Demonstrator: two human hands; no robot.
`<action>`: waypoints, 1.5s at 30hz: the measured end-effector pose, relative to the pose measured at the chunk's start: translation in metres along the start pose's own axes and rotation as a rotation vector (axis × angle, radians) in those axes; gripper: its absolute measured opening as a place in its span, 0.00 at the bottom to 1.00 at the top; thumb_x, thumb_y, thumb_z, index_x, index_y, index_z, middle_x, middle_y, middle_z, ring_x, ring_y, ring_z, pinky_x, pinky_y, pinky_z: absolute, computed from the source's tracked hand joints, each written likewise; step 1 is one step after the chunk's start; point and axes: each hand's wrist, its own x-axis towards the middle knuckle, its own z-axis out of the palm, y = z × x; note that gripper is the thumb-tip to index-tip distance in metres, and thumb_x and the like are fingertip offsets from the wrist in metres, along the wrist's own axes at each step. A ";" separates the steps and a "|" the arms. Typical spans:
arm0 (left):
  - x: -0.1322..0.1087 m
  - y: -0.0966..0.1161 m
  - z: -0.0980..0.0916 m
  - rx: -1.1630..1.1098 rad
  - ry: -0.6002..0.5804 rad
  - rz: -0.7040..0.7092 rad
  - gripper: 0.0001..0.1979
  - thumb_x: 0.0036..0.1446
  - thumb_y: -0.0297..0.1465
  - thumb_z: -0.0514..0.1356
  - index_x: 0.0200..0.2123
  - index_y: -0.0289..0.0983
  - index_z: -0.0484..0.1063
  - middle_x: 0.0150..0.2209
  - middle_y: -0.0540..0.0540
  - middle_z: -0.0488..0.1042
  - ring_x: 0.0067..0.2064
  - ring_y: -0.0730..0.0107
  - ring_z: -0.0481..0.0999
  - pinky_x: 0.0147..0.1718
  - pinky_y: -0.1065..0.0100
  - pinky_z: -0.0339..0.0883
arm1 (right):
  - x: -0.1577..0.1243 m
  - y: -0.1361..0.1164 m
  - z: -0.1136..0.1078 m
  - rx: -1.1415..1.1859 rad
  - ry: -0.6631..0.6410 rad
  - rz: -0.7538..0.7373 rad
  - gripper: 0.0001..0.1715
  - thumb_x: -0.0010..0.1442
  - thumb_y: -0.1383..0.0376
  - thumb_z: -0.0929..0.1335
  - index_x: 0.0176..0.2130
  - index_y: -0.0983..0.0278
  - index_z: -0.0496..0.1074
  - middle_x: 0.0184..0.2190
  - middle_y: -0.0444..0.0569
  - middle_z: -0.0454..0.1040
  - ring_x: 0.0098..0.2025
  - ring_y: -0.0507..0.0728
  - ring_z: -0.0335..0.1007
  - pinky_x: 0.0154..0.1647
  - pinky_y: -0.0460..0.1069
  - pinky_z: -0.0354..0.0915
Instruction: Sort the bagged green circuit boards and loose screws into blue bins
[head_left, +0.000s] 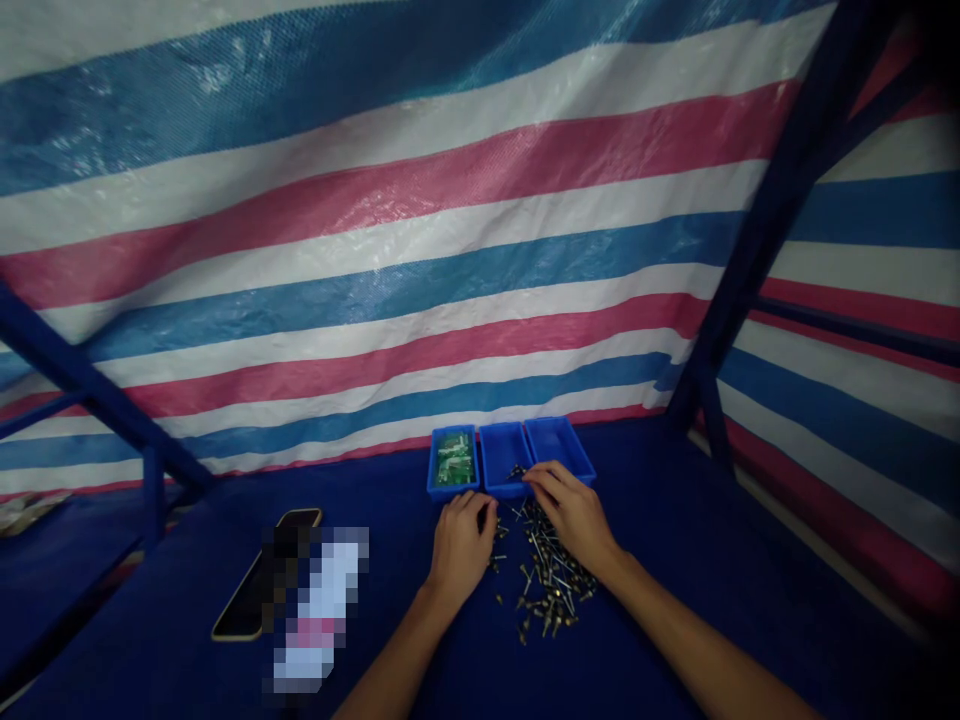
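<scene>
R hand [571, 515] curled at middle blue tray [499, 462] rim
Metal pin pile [551, 585] betw. hands, nearer R; L hand [461, 550] curled; holding? can't tell

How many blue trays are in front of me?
3, side by side: the left tray holds green circuit boards, the middle tray holds metal pins, the right tray sits beyond your right hand.

The light is dim and murky, soft and even, with no clear source. Pale glare streaks the upper left of the striped tarp [375, 250]. The left hand [461, 550] and right hand [570, 515] cast only faint shadows on the tabletop [675, 520]. Corners fall dark, wide-angle distortion bends the edges, and a coarse pixelated patch [315, 610] obscures the lower left.
</scene>
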 end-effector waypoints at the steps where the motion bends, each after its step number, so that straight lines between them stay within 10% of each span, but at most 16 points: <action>1: 0.000 0.000 0.000 0.000 0.002 -0.003 0.13 0.72 0.30 0.54 0.39 0.41 0.79 0.37 0.46 0.79 0.42 0.59 0.78 0.41 0.62 0.65 | 0.000 -0.001 0.000 -0.002 -0.006 0.000 0.15 0.75 0.66 0.63 0.52 0.56 0.77 0.51 0.49 0.78 0.42 0.58 0.82 0.48 0.52 0.76; 15: 0.000 -0.006 0.003 -0.040 0.030 -0.056 0.14 0.73 0.32 0.53 0.41 0.41 0.78 0.40 0.46 0.80 0.43 0.60 0.79 0.43 0.63 0.68 | -0.005 -0.010 -0.002 -0.064 -0.287 -0.151 0.15 0.75 0.62 0.66 0.57 0.55 0.76 0.44 0.48 0.80 0.42 0.57 0.81 0.43 0.48 0.72; 30: 0.000 -0.005 0.002 -0.094 0.017 -0.031 0.14 0.73 0.31 0.52 0.40 0.41 0.78 0.37 0.46 0.80 0.40 0.62 0.79 0.41 0.64 0.67 | 0.001 -0.007 -0.006 -0.355 -0.458 0.013 0.07 0.72 0.58 0.69 0.44 0.58 0.75 0.35 0.45 0.83 0.35 0.58 0.81 0.31 0.47 0.56; 45: 0.000 0.000 -0.002 -0.080 0.018 -0.022 0.14 0.72 0.31 0.53 0.40 0.41 0.78 0.37 0.46 0.80 0.40 0.62 0.79 0.40 0.65 0.68 | -0.001 -0.016 -0.004 0.097 -0.160 0.004 0.09 0.77 0.59 0.61 0.51 0.58 0.67 0.42 0.49 0.80 0.41 0.59 0.81 0.42 0.50 0.70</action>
